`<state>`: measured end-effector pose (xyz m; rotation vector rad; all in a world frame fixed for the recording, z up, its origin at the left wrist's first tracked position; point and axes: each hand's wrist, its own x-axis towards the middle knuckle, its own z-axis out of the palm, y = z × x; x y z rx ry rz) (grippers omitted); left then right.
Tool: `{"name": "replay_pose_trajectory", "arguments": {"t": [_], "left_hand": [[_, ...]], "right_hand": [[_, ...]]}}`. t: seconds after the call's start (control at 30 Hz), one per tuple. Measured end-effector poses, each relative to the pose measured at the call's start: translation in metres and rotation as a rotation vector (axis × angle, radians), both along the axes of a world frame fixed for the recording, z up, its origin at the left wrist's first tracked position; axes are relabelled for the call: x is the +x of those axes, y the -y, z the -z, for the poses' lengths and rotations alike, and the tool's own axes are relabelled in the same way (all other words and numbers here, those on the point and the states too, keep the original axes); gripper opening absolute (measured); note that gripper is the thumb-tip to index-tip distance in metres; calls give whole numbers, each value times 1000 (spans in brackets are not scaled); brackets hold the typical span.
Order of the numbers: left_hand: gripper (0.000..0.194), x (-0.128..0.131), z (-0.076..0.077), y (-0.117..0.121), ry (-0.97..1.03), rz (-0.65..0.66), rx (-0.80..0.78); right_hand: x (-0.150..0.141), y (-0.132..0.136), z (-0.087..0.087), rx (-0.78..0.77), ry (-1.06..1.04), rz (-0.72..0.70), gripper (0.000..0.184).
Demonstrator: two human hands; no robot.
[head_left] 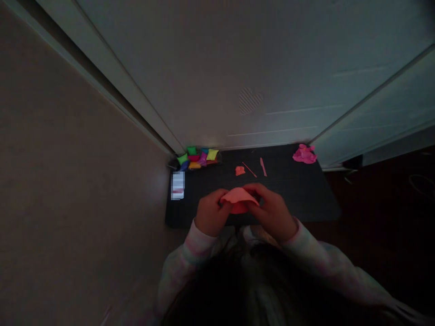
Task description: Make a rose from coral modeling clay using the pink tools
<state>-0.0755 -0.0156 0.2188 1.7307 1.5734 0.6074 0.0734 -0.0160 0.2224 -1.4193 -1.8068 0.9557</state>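
A thin, curved sheet of coral-pink modelling clay (pixel 239 195) is held up between both hands, above the near part of the dark table. My left hand (pixel 212 213) pinches its left edge, the fingers closed on it. At the opposite edge, my right hand (pixel 272 212) grips the sheet between thumb and fingers. Just beyond the hands lies a small lump of the same coral clay (pixel 239 170). Beside it are a thin pink stick (pixel 249 170) and a pink plastic clay knife (pixel 263 167).
Colourful packets of clay (pixel 203 157) lie in a clear tray or wrapper at the back left of the dark table (pixel 299 194). In front of them is a lit, blurred screen (pixel 177 185). A bright pink crumpled mass (pixel 305 154) sits at the back right. A pale panel (pixel 210 81) rises behind.
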Motion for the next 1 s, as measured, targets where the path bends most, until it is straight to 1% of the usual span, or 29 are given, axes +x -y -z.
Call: {"name": "replay_pose_trajectory", "arguments": {"t": [0.23,0.33,0.5,0.6,0.8,0.9,1.0], "left_hand": [[16,29,-5,23,-34,-57,27],[16,37,-4,28,-37,-37,28],[16,47,-4,28,-58,12,41],[16,46,-4,30,-61,-1,42],[16,34,-2,39,-51,-73,9],[18,30,-2,37,-59,-96,9],[20,29,-2,31,-108,-84,27]], "right_hand": [[29,10,2,11,-28,-53,20],[39,18,3,-1,-46,-44,21],[48,27,5,1,-62,8,20],[48,28,7,7,-83,3,21],[35,19,9,1,-81,-76,21],[30,14,7,-9,-46,-81,20],[27,11,4,-34,34,-80,17]]}}
